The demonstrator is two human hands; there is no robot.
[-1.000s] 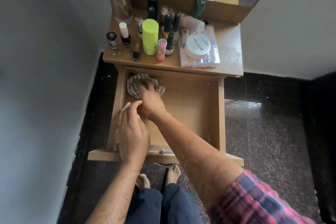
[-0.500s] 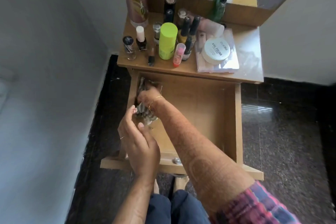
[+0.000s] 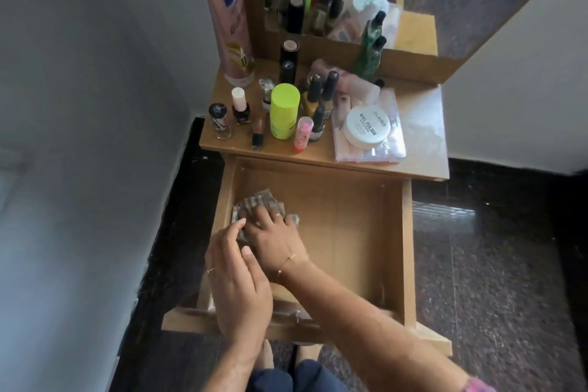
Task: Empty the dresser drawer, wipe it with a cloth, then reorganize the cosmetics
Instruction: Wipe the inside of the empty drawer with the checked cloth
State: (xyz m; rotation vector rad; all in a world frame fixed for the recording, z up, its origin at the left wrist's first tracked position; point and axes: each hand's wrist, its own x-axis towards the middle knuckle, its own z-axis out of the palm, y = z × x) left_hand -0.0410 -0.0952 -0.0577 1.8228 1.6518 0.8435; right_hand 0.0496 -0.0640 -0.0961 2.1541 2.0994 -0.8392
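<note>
Inside the open drawer (image 3: 350,232), at its left wall, the right hand (image 3: 273,242) is pressing flat, fingers spread, on the checked cloth (image 3: 257,200). The left hand (image 3: 235,280) is hovering beside it, grip loosely relaxed. Behind the drawer, cosmetics (image 3: 284,111) are crowding the counter (image 3: 423,143); dark stone floor (image 3: 493,264) is flanking it.

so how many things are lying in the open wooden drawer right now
1: a checked grey cloth at the left of the drawer, under the right hand. The forearms cover the front part, so something small may be hidden.
</note>
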